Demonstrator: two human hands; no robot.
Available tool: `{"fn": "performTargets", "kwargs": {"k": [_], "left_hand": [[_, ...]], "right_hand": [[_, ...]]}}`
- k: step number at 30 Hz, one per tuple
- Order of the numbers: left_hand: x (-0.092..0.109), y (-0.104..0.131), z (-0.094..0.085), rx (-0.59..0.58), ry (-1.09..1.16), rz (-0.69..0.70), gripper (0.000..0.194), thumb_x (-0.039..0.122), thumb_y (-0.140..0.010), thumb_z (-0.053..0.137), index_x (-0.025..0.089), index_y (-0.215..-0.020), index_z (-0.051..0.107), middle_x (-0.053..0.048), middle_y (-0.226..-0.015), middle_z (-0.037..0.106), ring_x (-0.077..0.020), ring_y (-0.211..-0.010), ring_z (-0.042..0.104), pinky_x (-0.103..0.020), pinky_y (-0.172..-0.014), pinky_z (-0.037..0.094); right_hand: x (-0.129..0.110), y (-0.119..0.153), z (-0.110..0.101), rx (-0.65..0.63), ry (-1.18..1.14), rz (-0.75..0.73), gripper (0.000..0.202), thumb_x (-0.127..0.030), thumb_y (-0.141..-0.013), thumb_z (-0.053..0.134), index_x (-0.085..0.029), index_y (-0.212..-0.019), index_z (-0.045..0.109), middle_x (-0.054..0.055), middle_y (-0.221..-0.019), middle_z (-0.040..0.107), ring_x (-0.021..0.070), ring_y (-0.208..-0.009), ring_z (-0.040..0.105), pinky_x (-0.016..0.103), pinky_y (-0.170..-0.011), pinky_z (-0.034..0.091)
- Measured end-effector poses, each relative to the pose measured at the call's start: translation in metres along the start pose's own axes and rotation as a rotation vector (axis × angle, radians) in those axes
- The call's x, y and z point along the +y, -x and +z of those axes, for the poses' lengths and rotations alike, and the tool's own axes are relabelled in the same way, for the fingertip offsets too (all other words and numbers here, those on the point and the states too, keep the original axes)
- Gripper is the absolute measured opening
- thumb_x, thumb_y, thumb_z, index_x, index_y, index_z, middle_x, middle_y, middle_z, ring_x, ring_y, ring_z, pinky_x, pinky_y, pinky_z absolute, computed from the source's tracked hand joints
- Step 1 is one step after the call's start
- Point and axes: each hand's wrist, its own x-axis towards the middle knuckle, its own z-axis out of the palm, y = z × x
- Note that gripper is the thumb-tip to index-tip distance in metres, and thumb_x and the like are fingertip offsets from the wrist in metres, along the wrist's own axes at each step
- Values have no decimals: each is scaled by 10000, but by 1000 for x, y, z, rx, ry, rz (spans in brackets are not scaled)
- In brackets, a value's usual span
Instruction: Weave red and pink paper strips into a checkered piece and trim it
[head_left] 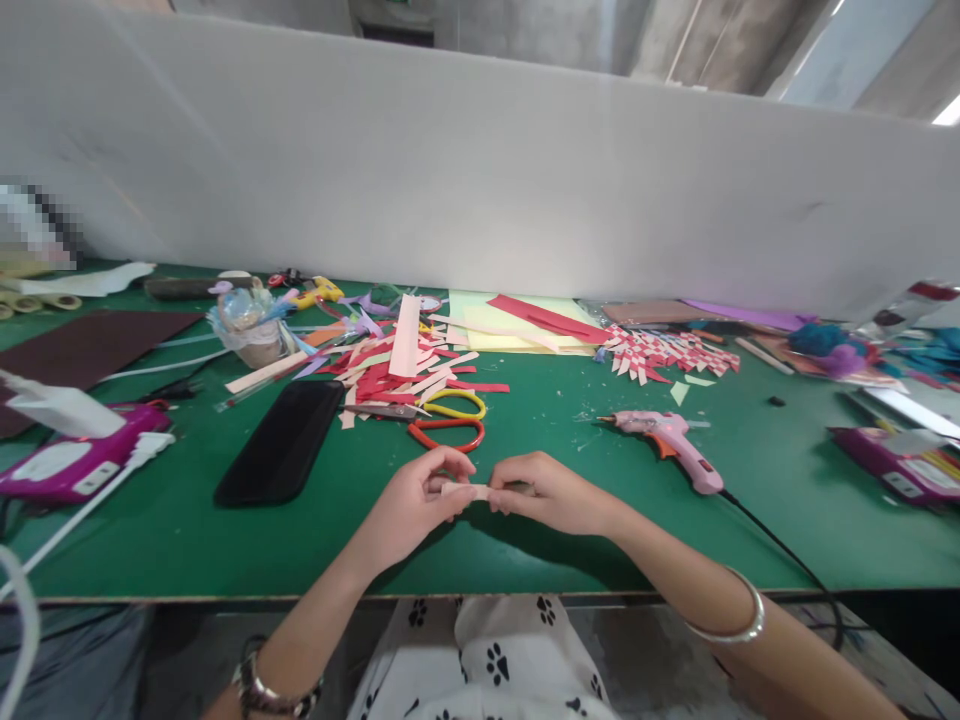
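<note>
Near the table's front edge, a small pale pink paper strip (pixel 478 492) is pinched between both hands. My left hand (pixel 420 500) grips its left end between thumb and fingers. On the other end, the thumb and fingers of my right hand (pixel 551 492) are closed. Just beyond my left hand lie scissors (pixel 450 433) with one red and one yellow handle. Behind them spreads a pile of red and pale pink paper strips (pixel 375 375). A pink glue gun (pixel 671 440) rests on its side to the right of my right hand.
On the green table (pixel 187 550), a black phone (pixel 281 445) lies left of my hands. Purple power strips (pixel 86 460) sit at both sides. Yellow sheets (pixel 517 325) and checked woven paper pieces (pixel 667 350) lie at the back, before a white partition (pixel 480 180).
</note>
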Motion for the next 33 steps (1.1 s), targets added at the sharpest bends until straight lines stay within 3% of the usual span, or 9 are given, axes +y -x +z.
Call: {"fn": "performTargets", "kwargs": {"k": [5,13,18,22,26,28,30,33], "left_hand": [[-1,1,-2,32,17,16,264,363,-733,595,182,-911,520,19,-766,494,-114,-658,512,-206,-556,442],[6,3,-2,72,-12,9,242,350,-741,586,174,-907,574,-35,-920,621,-167,-825,593,-258,-730,472],[5,3,-2,124,-22,4,276,406,-752,588,165,-885,616,-23,-805,632,-164,-754,591,-249,-674,463],[5,3,-1,177,-43,33,277,412,-750,597,167,-877,627,-3,-732,608,-145,-691,571,-229,-626,453],[7,2,0,176,-22,62,284,395,-753,597,173,-928,629,-32,-862,653,-168,-783,602,-247,-704,479],[8,2,0,173,-20,59,300,402,-755,594,175,-948,626,-41,-880,661,-179,-799,612,-258,-714,488],[9,2,0,171,-9,48,309,404,-751,595,175,-957,624,-41,-863,666,-179,-783,617,-262,-705,494],[11,3,0,156,14,32,290,397,-749,595,173,-929,630,-33,-822,670,-166,-738,619,-256,-688,495]], "right_hand": [[-1,0,-1,1,2,-43,228,-288,-848,509,-155,-670,560,-16,-658,510,77,-582,431,190,-535,331],[0,1,-2,17,27,18,277,-333,-863,478,-157,-662,553,-27,-579,514,72,-523,391,194,-493,295],[-3,2,-1,38,4,31,264,-311,-862,480,-157,-657,545,-34,-564,533,59,-491,393,182,-475,289],[-2,3,-1,71,-70,72,148,-319,-855,492,-176,-827,522,-36,-621,565,68,-504,448,181,-486,324],[-3,2,0,104,-80,71,267,-327,-830,541,-192,-1052,482,-43,-637,574,84,-529,485,186,-500,348],[-5,1,0,91,-39,58,190,-339,-860,495,-178,-939,557,-35,-596,572,74,-505,476,181,-500,349],[-7,0,0,81,-13,57,254,-355,-886,446,-166,-801,592,-30,-556,563,58,-463,451,170,-478,339],[-8,1,0,84,-20,81,282,-354,-895,427,-165,-792,609,-34,-539,563,48,-416,424,158,-439,329]]}}
